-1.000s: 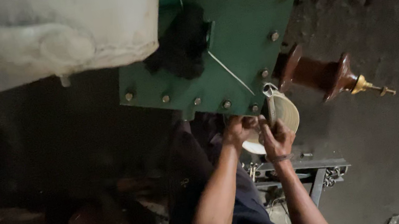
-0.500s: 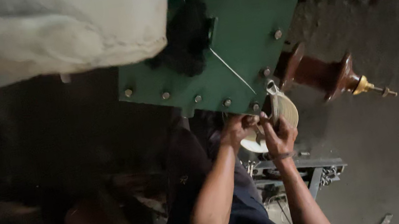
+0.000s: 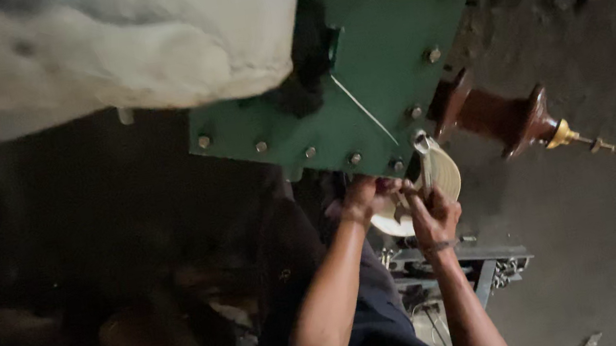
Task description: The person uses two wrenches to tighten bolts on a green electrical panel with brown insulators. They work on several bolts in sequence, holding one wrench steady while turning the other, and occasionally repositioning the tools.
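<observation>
Your hands work at the green plate's corner.
Right hand grips a spanner; left hand clasps the tape roll by the plate.

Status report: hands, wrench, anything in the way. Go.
Right hand gripping wrench at green plate edge bolt. Left hand beside it, grip unclear. Brown insulator close to the right.

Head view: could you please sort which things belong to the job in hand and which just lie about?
In hand:
left hand
right hand
metal spanner
green bolted steel plate
pale tape roll

Lying about:
brown ribbed insulator
whitish cloth
grey metal frame
</observation>
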### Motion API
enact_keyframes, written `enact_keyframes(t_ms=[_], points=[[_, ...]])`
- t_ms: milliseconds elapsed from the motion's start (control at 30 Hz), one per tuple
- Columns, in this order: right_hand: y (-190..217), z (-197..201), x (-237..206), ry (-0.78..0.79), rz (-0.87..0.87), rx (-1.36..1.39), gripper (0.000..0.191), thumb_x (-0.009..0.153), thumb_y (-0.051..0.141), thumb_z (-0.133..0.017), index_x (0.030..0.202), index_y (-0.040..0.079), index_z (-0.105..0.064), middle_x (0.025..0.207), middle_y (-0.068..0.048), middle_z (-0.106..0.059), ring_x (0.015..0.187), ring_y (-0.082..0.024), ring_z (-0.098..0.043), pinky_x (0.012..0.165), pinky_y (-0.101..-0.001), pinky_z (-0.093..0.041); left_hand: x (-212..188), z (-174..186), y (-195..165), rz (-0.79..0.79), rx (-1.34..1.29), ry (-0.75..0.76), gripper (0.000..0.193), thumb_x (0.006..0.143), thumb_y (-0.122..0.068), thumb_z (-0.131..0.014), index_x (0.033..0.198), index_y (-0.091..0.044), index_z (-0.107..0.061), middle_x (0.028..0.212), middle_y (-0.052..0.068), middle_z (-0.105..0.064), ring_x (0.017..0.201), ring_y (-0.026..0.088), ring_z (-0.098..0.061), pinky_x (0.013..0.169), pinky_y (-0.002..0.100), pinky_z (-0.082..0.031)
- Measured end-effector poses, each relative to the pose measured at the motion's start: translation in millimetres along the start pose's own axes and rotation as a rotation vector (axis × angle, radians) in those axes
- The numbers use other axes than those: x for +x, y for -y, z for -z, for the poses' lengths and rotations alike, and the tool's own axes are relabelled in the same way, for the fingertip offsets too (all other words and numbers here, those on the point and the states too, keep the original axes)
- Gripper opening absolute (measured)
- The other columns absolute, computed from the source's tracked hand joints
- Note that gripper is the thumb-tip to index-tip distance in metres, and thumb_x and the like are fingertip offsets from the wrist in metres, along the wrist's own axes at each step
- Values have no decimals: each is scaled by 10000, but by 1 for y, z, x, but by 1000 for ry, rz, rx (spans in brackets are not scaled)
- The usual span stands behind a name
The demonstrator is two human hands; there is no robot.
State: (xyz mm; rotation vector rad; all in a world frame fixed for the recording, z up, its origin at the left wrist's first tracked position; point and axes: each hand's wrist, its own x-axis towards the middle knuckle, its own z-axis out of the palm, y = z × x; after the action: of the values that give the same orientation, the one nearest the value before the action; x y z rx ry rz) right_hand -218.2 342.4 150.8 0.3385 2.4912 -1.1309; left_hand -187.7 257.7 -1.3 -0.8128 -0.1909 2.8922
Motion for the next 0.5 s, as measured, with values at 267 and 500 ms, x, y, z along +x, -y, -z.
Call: enact_keyframes(t_ms=[267,500], points=[[-30,4,-4,-42,53,-101,318,936,243,-807,821,-12,-655,607,-35,-542,639,-57,-473,550,-306,-439,-3,2,-1,-26,89,61,265,938,-318,-771,870,-144,-583,743,-43,-500,614,92,-406,587,282,-345],[-32,7,-6,-23,50,-104,326,917,245,-795,786,-3,-629,581,5,-518,590,-55,-442,513,-304,-395,5,6,0,-4,35,98,301,968,-340,-743,816,-136,-583,735,-19,-523,650,115,-444,621,294,-366]])
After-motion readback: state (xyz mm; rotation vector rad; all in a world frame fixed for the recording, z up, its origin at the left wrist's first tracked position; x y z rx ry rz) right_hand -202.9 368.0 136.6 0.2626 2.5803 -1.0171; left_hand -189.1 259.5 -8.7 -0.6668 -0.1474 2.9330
